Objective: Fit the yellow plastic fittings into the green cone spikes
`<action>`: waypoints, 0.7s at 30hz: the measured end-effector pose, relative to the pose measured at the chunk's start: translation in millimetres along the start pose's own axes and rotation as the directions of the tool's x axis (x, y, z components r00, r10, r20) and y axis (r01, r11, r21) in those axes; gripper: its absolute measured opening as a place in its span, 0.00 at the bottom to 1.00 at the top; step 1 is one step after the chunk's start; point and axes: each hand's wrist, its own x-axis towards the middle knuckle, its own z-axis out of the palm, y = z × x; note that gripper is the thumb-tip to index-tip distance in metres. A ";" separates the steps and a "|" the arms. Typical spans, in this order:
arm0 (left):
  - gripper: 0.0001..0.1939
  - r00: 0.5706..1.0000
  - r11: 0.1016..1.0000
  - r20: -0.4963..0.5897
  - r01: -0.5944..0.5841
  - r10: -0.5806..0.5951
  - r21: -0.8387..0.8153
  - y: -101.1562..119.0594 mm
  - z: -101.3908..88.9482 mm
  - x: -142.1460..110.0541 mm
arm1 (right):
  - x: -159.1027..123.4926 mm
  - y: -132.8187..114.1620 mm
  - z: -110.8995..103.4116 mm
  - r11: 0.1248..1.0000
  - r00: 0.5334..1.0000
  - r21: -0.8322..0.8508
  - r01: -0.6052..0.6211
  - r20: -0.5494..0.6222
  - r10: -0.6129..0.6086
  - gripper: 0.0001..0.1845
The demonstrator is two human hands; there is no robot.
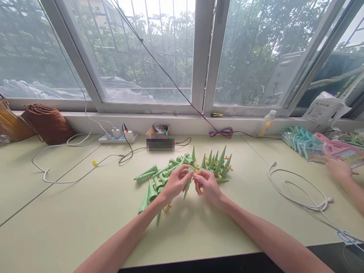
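Note:
My left hand [179, 180] is closed around a green plastic cone [187, 190], whose narrow tip points down toward the table. My right hand [209, 185] meets it at the cone's upper end, thumb and fingers pinched together; whatever sits between them is too small to make out. Loose green cones [152, 192] lie in a heap beside and beyond my left hand. Past my right hand, several cones [220, 163] stand point up with small yellow pieces [231, 168] at their sides. Another yellow piece [167, 207] lies under my left forearm.
Another person's hand [339, 170] touches packaged pink items [332, 146] at the right, beside teal ones [298, 140]. A white cable [295, 204] coils nearby. Along the back are a power strip [104, 139], a small open box [157, 129], a bottle [267, 123] and a brown bag [48, 123].

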 end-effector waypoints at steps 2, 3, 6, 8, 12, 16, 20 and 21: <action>0.19 1.000 1.000 -0.021 0.002 -0.002 0.000 0.3 0.4 -0.1 | -0.5 -0.2 -0.1 1.000 1.000 -0.020 0.013 -0.004 -0.013 0.17; 0.19 1.000 1.000 -0.027 0.004 -0.004 0.000 0.4 0.5 -0.1 | -0.8 -0.6 0.1 0.999 1.000 -0.033 0.020 -0.007 -0.021 0.17; 0.19 0.999 1.000 -0.029 0.014 -0.014 0.005 0.5 0.9 -0.3 | -1.4 -1.6 1.4 0.996 0.998 -0.078 0.049 -0.023 -0.051 0.19; 0.19 0.999 1.000 -0.029 0.018 -0.018 0.016 0.3 1.4 -0.5 | -1.5 -1.3 2.2 0.992 0.997 -0.108 0.070 -0.033 -0.074 0.21; 0.18 1.000 0.999 -0.024 0.015 -0.014 0.044 -0.5 2.2 -0.9 | -1.2 1.6 1.7 0.982 0.993 -0.157 0.105 -0.041 -0.113 0.22; 0.17 1.000 0.997 -0.016 -0.003 0.004 0.077 0.4 2.6 -1.6 | -1.0 3.7 0.1 0.975 0.989 -0.192 0.116 -0.067 -0.131 0.22; 0.16 1.000 0.994 -0.004 -0.016 0.017 0.106 1.0 2.8 -2.3 | -1.3 3.8 -0.1 0.974 0.987 -0.196 0.118 -0.083 -0.136 0.22; 0.16 1.000 0.994 0.000 -0.018 0.018 0.109 0.8 2.8 -2.4 | -1.4 3.7 0.0 0.973 0.987 -0.197 0.118 -0.087 -0.137 0.22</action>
